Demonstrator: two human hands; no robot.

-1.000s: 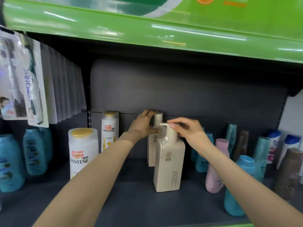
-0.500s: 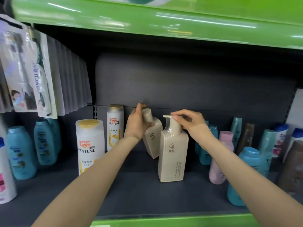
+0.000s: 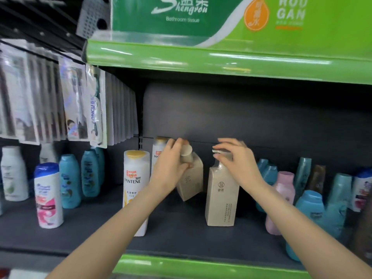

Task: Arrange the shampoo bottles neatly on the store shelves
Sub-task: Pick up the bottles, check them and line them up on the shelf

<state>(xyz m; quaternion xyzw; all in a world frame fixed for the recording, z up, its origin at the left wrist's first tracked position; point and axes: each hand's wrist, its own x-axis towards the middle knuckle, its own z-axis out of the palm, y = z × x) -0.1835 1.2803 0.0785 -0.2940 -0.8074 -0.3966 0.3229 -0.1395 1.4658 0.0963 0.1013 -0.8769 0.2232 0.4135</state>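
Two beige bottles (image 3: 221, 195) (one tilted), two Pantene bottles (image 3: 135, 185).

The left hand (image 3: 171, 168) hides the rear Pantene bottle's (image 3: 159, 150) label.

The white bottle (image 3: 136, 184) at the shelf's front read "PANTENE". The green banner (image 3: 231, 19) above read "Bathroom tissue" and "ROU GAN". A hanging toothbrush pack (image 3: 96, 109) read "CONCU".
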